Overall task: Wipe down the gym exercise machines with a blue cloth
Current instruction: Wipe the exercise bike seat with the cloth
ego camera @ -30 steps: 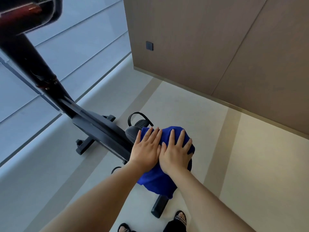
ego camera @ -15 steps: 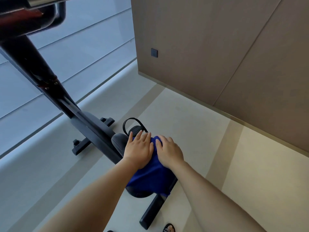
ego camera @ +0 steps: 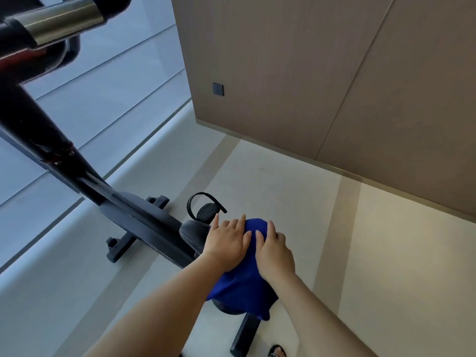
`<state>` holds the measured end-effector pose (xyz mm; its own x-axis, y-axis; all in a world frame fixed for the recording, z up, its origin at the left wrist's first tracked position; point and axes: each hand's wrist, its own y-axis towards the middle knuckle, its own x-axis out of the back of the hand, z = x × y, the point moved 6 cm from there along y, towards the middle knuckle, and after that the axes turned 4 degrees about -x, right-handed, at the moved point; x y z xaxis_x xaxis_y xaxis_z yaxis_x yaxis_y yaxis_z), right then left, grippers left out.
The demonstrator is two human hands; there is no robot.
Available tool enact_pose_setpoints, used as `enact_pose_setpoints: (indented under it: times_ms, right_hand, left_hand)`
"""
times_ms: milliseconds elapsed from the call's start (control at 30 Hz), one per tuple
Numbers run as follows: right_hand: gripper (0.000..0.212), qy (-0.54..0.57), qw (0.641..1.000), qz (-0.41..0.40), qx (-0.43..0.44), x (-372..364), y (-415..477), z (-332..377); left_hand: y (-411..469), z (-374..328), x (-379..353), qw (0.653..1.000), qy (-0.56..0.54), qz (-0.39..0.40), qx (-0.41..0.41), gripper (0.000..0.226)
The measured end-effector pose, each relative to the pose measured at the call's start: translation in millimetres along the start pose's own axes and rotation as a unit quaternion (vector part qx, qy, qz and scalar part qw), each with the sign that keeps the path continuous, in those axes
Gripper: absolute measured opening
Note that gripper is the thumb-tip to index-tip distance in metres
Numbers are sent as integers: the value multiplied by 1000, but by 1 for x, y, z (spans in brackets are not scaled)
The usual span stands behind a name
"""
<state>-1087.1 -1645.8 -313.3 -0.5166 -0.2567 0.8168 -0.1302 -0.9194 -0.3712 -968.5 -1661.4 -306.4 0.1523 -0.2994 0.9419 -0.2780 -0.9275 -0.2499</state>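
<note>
We look down past our forearms at a black exercise bike (ego camera: 144,217) on a pale floor (ego camera: 283,181). A blue cloth (ego camera: 242,284) is draped over the saddle (ego camera: 193,231) and hangs off its rear edge. Both grips are bare hands lying side by side on top of the cloth. The left grip (ego camera: 226,243) lies flat, fingers straight and close together, pressing the cloth down near the saddle's bare front. The right grip (ego camera: 274,249) presses just beside it, fingers slightly spread and gently bent over the cloth's rounded top. Neither pinches the fabric.

A strapped pedal (ego camera: 206,211) sits just beyond the fingertips. A chrome handlebar (ego camera: 61,20) crosses the upper left corner.

Half a second ago the right fingers curled over the cloth's front edge. Now they lie flatter, and more blue shows ahead of both grips.
</note>
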Motion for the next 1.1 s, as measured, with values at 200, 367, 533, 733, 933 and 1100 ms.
enact_pose_setpoints:
  times_ms: [200, 367, 533, 733, 933, 1100]
  right_hand:
    - [46, -49, 993, -101, -35, 3, -43, 11]
    - [41, -30, 992, -123, 22, -11, -68, 39]
    - [48, 53, 994, -49, 81, -35, -67, 98]
    - [66, -137, 990, -4, -39, -59, -42, 106]
    - [64, -208, 975, -78, -14, -72, -32, 107]
    - [54, -173, 982, -54, 49, -61, -9, 111]
  left_hand:
    - [-32, 0, 6, 993, 41, -14, -111, 60]
    - [-57, 17, 24, 968, 72, -48, -236, 36]
    - [-62, 80, 54, 969, 111, -82, -206, 42]
    - [-55, 107, 32, 985, 29, 26, -166, 55]
    - [-43, 108, -1, 984, 23, 82, -156, 60]
    - [-21, 111, 9, 976, 2, 131, -176, 58]
